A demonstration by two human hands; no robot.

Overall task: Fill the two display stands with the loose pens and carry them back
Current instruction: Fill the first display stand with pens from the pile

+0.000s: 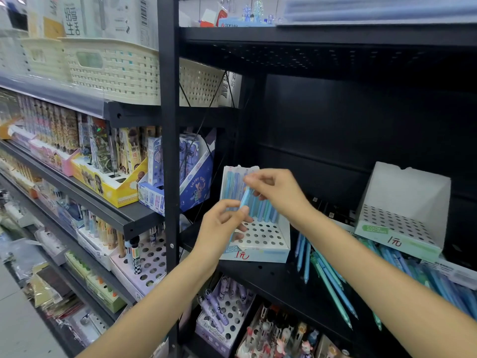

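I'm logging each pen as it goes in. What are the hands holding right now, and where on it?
Both hands hold one light blue pen: the right hand pinches its upper end, the left hand its lower end.

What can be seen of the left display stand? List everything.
The left display stand is white cardboard, with a tall back panel, side walls and a deck punched with round holes. A pale blue front strip bears a red price mark. It sits on the black shelf. Blue pens stand in its back rows; the front holes are empty. The left hand and right hand hold one blue pen in front of it.
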